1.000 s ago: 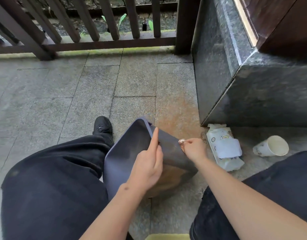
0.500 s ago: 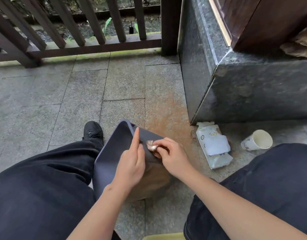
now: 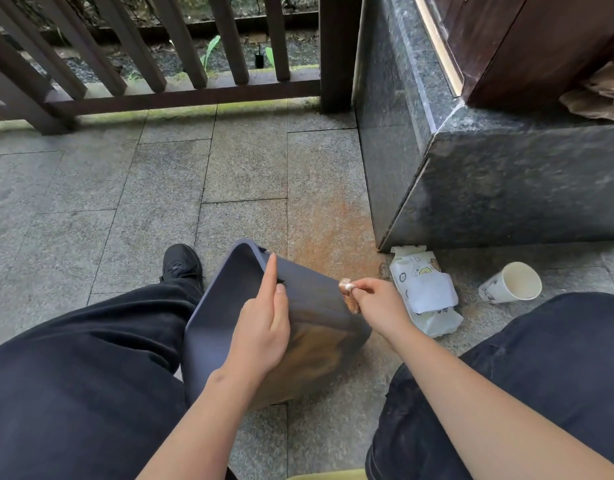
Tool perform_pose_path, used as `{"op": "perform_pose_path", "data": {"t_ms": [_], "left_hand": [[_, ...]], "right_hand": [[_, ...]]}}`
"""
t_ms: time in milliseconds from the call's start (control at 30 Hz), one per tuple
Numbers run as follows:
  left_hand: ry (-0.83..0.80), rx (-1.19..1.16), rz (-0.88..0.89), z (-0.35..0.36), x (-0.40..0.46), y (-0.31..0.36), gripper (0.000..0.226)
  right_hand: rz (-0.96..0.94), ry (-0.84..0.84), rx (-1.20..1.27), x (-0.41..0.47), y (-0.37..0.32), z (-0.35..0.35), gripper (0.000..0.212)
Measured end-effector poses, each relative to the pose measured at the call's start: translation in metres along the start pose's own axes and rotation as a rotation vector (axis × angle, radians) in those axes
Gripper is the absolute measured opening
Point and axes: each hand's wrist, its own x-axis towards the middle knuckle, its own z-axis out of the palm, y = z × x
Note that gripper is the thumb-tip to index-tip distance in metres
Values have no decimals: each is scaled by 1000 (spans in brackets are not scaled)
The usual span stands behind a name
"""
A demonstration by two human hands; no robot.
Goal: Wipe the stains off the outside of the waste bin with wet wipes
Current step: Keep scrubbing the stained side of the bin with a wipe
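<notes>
The dark blue-grey plastic waste bin (image 3: 319,306), smooth-walled and rectangular with rounded corners, lies tipped on the speckled grey stone floor (image 3: 160,188) between the person's two legs in black trousers (image 3: 73,375), its upper side smeared with brownish stains toward the base. At far left a black shoe (image 3: 182,265) rests on the floor just beyond the bin's rim. The left hand (image 3: 264,327) lies on the bin's upper side, forefinger stretched straight toward the rim, the other fingers loosely bent against the plastic. The right hand (image 3: 378,306) pinches a crumpled, brown-soiled wet wipe (image 3: 348,294) against the bin's right edge. Just right of it lies a soft white pack of wet wipes (image 3: 425,292) with a flap lid and small cartoon prints; its writing is too small to read. Farther right a white paper cup (image 3: 513,282) lies on its side. Behind stand a dark wooden railing (image 3: 181,95) and a polished dark granite block (image 3: 506,181), with a rusty orange patch on the floor beside it.
</notes>
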Motion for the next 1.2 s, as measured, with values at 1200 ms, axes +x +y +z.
{"op": "perform_pose_path", "data": {"t_ms": [1200], "left_hand": [[152, 118, -42, 7, 59, -12, 47]], "right_hand": [[654, 356, 466, 169, 154, 40, 24]]}}
